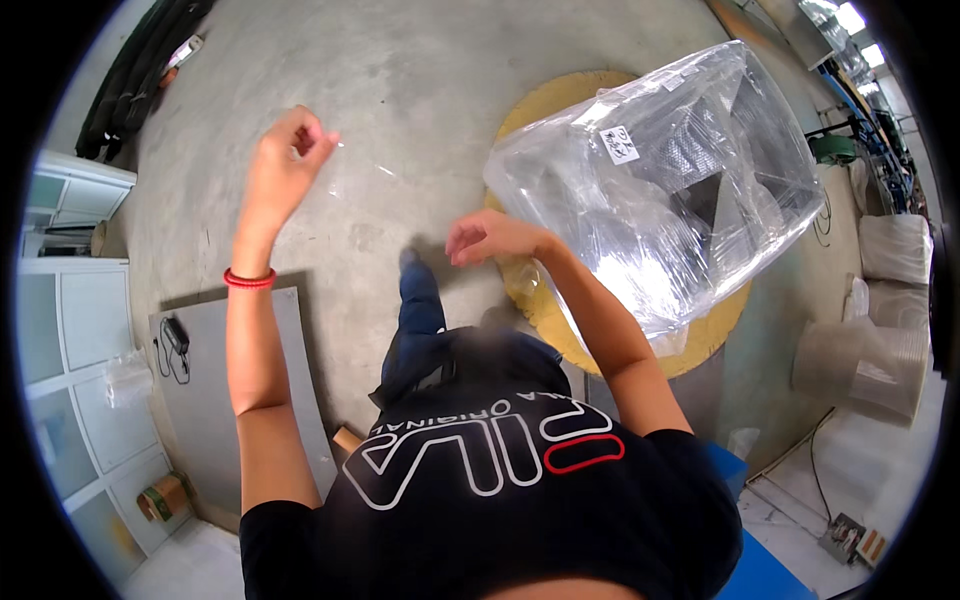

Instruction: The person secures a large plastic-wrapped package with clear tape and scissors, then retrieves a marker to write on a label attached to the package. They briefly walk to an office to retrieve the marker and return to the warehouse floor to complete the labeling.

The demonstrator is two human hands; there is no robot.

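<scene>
My left hand [282,172] is raised over the floor at the left, fingers curled and thumb bent in toward the fingertips. Just off its fingertips and to the right are a few thin bright glints; I cannot tell whether they are a clear strand or marks on the floor. Nearer my body, my right hand [492,238] is half curled beside a large bundle [650,220] wrapped in clear plastic film. What either hand holds, if anything, cannot be made out. A white label [619,145] with dark handwriting is on the bundle, which rests tilted on a round yellow platform [548,103].
A grey flat board [240,350] lies at the left with a black power adapter [177,337] on it. White cabinets [95,340] line the left side. Large film rolls [865,370] stand at the right. Dark long rolls [135,75] lie far left.
</scene>
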